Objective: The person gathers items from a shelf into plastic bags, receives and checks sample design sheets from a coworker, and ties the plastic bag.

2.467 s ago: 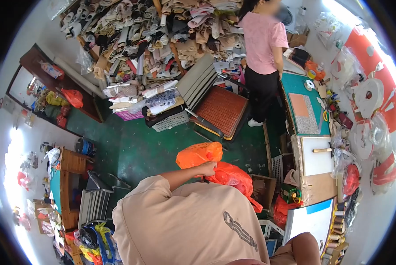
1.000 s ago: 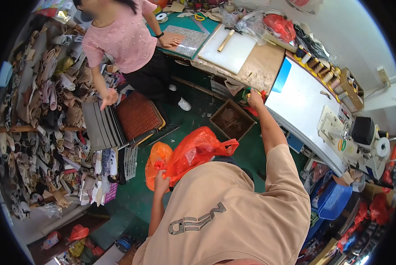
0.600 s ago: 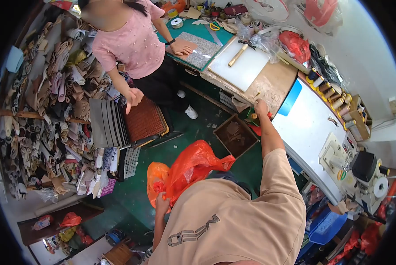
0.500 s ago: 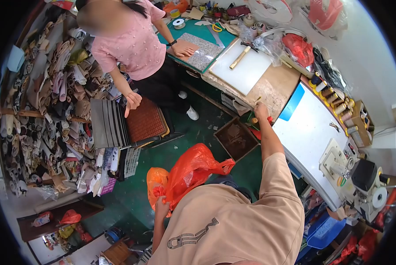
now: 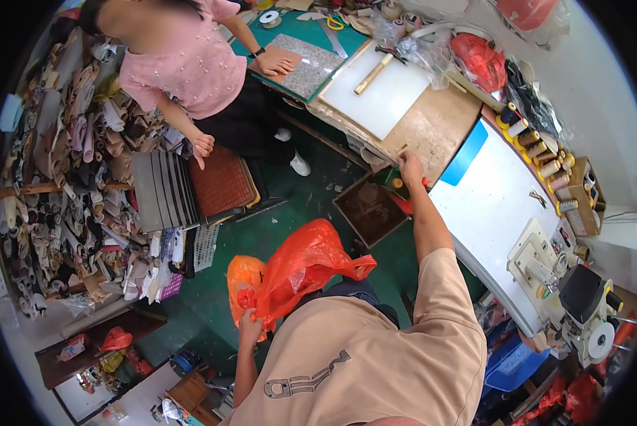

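My left hand (image 5: 249, 326) is closed round the gathered tops of an orange plastic bag (image 5: 243, 278) and a larger red plastic bag (image 5: 305, 264), both hanging beside my body. At the edge of the brown workbench (image 5: 443, 117), my right hand (image 5: 411, 170) has its fingers curled together near a small yellowish tip; what it holds is too small to make out. Below it, against the bench, is a green container (image 5: 393, 182) with red plastic beside it.
A person in pink (image 5: 183, 67) stands behind a chair (image 5: 219, 181). An open box (image 5: 370, 211) sits on the floor. A hammer (image 5: 374, 74) lies on a white board. To the right are thread spools (image 5: 538, 149) and a sewing machine (image 5: 581, 295).
Since the first frame, the view has turned toward the benches and my right arm has come into view, reaching to the bench edge. Recently my right hand has barely moved.
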The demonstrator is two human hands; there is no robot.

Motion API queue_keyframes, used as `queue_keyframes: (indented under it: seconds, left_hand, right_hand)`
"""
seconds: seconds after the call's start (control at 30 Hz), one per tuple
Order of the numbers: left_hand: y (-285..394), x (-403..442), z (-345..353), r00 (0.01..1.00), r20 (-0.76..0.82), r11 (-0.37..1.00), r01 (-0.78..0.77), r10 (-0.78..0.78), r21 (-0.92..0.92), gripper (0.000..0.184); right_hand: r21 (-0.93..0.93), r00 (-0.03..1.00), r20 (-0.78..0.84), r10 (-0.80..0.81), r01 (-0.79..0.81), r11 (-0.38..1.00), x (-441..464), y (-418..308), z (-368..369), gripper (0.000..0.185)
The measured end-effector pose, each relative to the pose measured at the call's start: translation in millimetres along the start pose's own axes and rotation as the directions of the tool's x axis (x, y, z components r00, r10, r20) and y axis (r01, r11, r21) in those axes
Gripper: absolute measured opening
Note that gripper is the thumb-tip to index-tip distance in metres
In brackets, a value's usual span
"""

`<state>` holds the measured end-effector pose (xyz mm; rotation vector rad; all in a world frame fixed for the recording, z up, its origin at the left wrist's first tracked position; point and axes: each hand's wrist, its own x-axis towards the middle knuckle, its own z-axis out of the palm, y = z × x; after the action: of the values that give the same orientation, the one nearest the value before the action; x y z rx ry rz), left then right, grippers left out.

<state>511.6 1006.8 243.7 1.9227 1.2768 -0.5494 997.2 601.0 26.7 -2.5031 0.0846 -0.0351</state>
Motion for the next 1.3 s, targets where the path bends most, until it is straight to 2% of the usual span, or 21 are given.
queue_keyframes:
  seconds: [0.07,0.17,0.37,0.47,0.57,0.67,0.77,0.9,1.0,1.03,1.13,1.2,1.23,1.3]
  left_hand:
    - [-12,5,2,1.000,-0.026,1.000,-0.007,0.007,-0.008,0.038]
    - [-42,18,8,0.985,-0.063,0.977,-0.152,0.163,0.152,0.036]
    - [-64,23,15,0.995,-0.059,0.981,-0.065,0.077,0.183,0.034]
    - [16,-19,8,0.996,-0.035,0.969,0.093,-0.087,0.231,0.027]
    - [-6,-15,10,0.997,-0.042,0.982,0.065,-0.059,0.178,0.019]
    - [-74,12,9,0.997,0.002,0.941,-0.070,0.074,0.332,0.017]
    - [-60,-10,12,0.996,0.032,0.965,0.075,-0.086,0.252,0.017]
    - [-50,-29,11,0.999,0.023,0.956,0.022,-0.030,0.292,0.017]
    - [-41,-40,13,0.999,0.018,0.964,0.021,-0.027,0.264,0.017]
    - [-50,-44,13,0.999,0.020,0.968,0.026,-0.032,0.250,0.017]
    - [-105,-34,14,1.000,0.014,0.950,0.020,-0.025,0.312,0.020]
    - [-137,-37,22,0.999,0.021,0.939,0.019,-0.028,0.342,0.021]
    - [-150,-39,27,0.997,0.032,0.967,0.061,-0.071,0.246,0.023]
    - [-153,-47,31,0.999,0.010,0.976,0.038,-0.041,0.217,0.022]
  right_hand:
    - [0.010,1.000,0.020,-0.019,0.019,1.000,0,6,-2,0.018]
    - [0.038,0.999,0.039,-0.029,0.028,0.999,3,8,-4,0.018]
    - [0.066,0.999,0.041,-0.031,0.028,0.997,3,9,-5,0.018]
    - [0.087,0.998,0.038,-0.048,0.045,0.995,0,8,-8,0.018]
    - [0.085,0.997,0.019,-0.069,0.067,0.994,1,9,-10,0.018]
    - [0.052,0.997,0.027,-0.069,0.067,0.996,-1,8,-10,0.017]
    - [0.022,0.998,0.003,-0.069,0.068,0.997,-3,6,-7,0.016]
    - [0.010,0.994,-0.044,-0.100,0.101,0.995,-3,13,6,0.018]
    - [-0.034,0.999,0.040,-0.024,0.025,0.999,0,7,0,0.019]
    - [-0.029,0.997,0.082,0.009,-0.007,1.000,1,7,-1,0.019]
    - [-0.102,1.000,0.025,-0.002,0.004,0.995,-1,-3,2,0.020]
    - [-0.147,0.998,-0.003,0.055,-0.055,0.988,1,-8,6,0.022]
    - [-0.168,0.996,-0.015,0.083,-0.084,0.982,2,-8,10,0.023]
    - [-0.214,0.994,0.004,0.105,-0.102,0.971,9,-6,21,0.025]
